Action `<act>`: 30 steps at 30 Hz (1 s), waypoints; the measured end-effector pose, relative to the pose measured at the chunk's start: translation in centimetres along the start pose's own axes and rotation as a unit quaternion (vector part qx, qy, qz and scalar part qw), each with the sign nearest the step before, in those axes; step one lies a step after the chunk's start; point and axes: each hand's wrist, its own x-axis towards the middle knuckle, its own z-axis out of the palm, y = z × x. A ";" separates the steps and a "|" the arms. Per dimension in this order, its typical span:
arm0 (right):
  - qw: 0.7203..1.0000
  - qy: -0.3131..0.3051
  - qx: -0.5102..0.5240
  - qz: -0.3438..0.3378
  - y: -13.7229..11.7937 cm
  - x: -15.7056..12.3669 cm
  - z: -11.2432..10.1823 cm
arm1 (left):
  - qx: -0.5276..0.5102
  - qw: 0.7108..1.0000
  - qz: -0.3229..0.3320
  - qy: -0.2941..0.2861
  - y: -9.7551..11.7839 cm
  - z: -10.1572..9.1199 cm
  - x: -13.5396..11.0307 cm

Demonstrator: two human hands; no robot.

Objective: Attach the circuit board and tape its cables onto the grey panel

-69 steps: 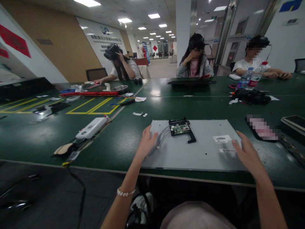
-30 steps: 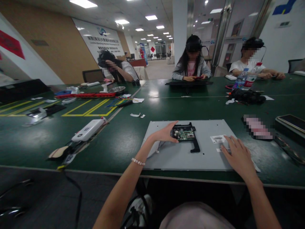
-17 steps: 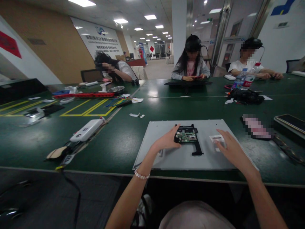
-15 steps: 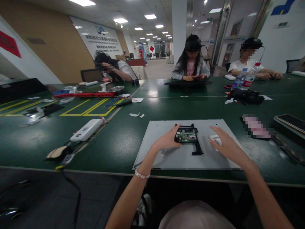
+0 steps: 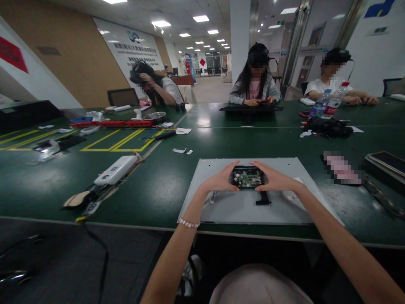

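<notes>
From here, the board (image 5: 249, 179) lies crosswise between the left hand (image 5: 219, 180) and right hand (image 5: 277, 179), both half-curled at its ends, whether gripping I can't tell.

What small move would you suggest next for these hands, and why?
Perhaps firm up an even grip on the black frame: the left hand and right hand curve around its opposite sides, but the view doesn't settle how tightly. Thin wires on the grey panel beside the left hand favour care.
</notes>
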 end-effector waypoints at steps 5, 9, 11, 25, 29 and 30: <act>1.000 -0.001 0.001 0.009 0.6 -0.4 0.1 | 0.009 1.000 0.014 0.012 -0.1 0.2 0.0; 1.000 0.003 0.000 0.007 0.6 -0.5 0.0 | 0.013 1.000 0.018 0.014 0.0 0.3 -0.1; 1.000 0.005 0.002 0.003 0.5 -0.7 -0.1 | 0.019 1.000 0.018 0.013 0.0 0.3 -0.1; 1.000 -0.006 -0.002 0.016 0.6 -1.2 0.0 | 0.033 0.999 0.024 0.005 -0.6 0.6 0.1; 1.000 -0.007 -0.002 0.019 0.6 -1.3 -0.1 | 0.036 0.999 0.024 0.000 -0.3 0.7 0.0; 1.000 -0.004 0.001 0.017 0.6 -1.3 -0.2 | 0.035 0.999 0.024 0.001 -0.2 0.8 -0.1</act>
